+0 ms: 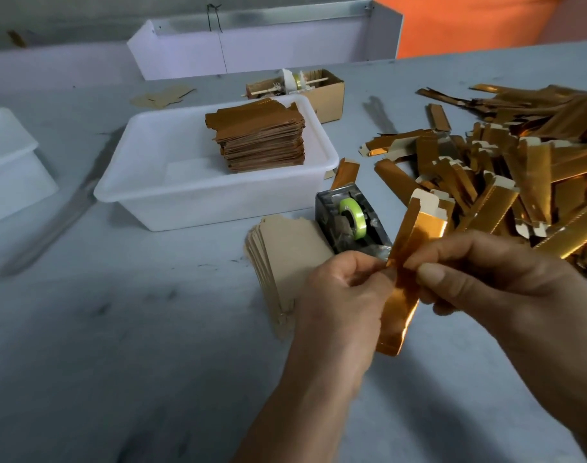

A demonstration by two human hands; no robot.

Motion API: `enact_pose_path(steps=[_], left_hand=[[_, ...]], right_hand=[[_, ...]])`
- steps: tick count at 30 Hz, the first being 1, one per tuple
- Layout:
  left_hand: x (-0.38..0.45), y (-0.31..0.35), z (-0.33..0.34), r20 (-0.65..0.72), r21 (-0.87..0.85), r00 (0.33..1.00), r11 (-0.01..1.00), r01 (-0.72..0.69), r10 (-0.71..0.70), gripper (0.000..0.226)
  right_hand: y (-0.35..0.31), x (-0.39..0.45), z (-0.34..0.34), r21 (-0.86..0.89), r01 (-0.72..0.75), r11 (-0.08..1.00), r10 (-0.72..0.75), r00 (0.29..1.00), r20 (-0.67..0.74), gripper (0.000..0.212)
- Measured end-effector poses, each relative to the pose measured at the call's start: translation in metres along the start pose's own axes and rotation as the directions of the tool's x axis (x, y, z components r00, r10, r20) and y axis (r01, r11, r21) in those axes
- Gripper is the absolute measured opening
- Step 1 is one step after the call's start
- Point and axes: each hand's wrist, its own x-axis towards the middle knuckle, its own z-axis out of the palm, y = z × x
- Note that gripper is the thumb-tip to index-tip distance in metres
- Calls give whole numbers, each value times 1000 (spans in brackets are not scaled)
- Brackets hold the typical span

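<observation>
Both hands hold one shiny gold box piece [406,289] in the lower middle of the frame, up off the grey table [118,329]. The left hand [342,295] pinches its left edge between thumb and finger. The right hand [485,279] pinches the other edge, with the thumb on top. The piece is long and thin, and its top flaps stick up.

I think the step in hand is folding the flat piece into a little box and getting the side ready to stick. There may be a bit of tape on the left fingers, but the view is too blurry to tell.

The next move, I guess, is to press the two long edges together so they line up. Then they need tape from the tape holder [352,222], which sits just behind the hands. If the edges are not straight, the box will be crooked.

The white tub [171,198] in the middle of the frame holds a tall stack of brown flat pieces [262,142] in its far right corner. The small cardboard box [333,95] behind it holds a tape roll on a stick and some scraps. A big pile of gold pieces [519,182] lies loose at the right of the frame.
</observation>
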Motion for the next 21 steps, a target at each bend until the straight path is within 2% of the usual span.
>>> enact_pose_path(steps=[1,5,8,12,17,21], left_hand=[[-1,1,0,20,-60,1000,998,18,-17,9],[-2,6,-3,48,-177,998,983,39,-31,11],[-4,7,-3,70,-183,997,983,29,-16,13],[-7,8,-4,84,-189,996,982,12,4,11],[-9,11,-7,110,-131,994,991,12,3,12],[-11,10,-8,136,-133,991,991,3,15,24]], right_hand=[[-1,2,1,-28,10,1000,-9,1000,3,23],[-4,5,6,-82,29,996,-28,1000,14,21],[-5,5,8,-123,40,992,-40,999,5,22],[-9,6,10,-259,15,966,-22,1000,-22,35],[-8,6,13,-308,-32,951,3,996,-94,34],[-8,4,15,-343,-66,937,27,993,-115,31]])
